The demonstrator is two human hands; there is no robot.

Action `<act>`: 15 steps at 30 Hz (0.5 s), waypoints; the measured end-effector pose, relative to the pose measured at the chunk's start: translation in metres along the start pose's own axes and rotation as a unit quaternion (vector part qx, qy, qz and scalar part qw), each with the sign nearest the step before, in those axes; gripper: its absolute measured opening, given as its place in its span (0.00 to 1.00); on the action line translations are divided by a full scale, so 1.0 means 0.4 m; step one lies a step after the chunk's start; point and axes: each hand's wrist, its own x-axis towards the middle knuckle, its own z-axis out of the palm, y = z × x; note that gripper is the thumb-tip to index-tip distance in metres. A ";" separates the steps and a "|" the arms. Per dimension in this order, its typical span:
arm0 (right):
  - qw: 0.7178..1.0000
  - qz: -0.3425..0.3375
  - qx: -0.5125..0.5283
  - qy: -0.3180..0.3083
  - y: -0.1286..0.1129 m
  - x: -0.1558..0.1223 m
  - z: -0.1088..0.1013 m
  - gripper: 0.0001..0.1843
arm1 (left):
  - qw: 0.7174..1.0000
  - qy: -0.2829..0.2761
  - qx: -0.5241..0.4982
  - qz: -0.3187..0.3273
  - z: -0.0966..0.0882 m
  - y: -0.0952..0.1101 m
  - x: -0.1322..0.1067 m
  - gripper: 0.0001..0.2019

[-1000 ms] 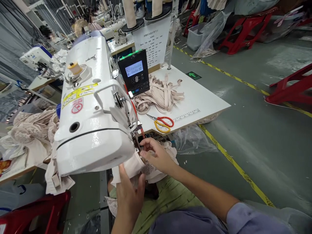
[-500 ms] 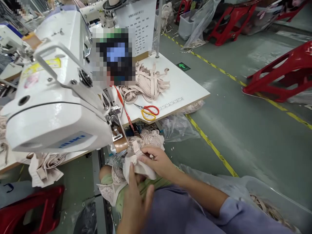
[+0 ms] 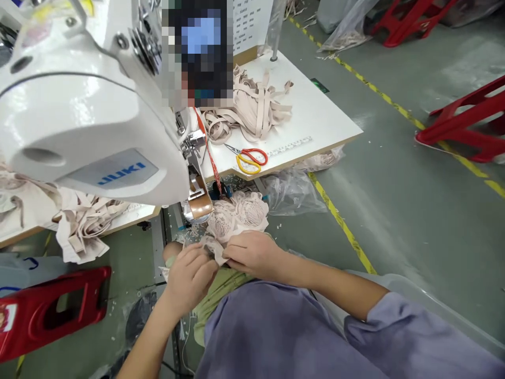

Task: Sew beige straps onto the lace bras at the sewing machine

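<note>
A beige lace bra lies across my lap, its moulded cups just below the arm of the white sewing machine. My left hand is closed, pinching a pale edge of the bra from the left. From the right, my right hand grips the same stretch of fabric with fingers curled, a short way from the left hand. The fingertips and part of the bra beneath them are hidden. Just above the cups a red cord hangs down by the machine's needle area.
On the white table lie beige elastic straps and red-and-yellow scissors. More beige pieces hang over the left table edge. Red stools stand on both sides. A clear plastic tub is at my right.
My left hand has come up from below and closed on the bra's edge. The right hand has shifted slightly, still gripping. The view has tilted down, and the cups now lie more in sight.
</note>
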 end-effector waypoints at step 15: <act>0.969 0.115 0.212 -0.051 -0.016 -0.005 0.027 0.10 | 0.986 0.145 -0.013 -0.080 0.026 0.026 -0.086 0.13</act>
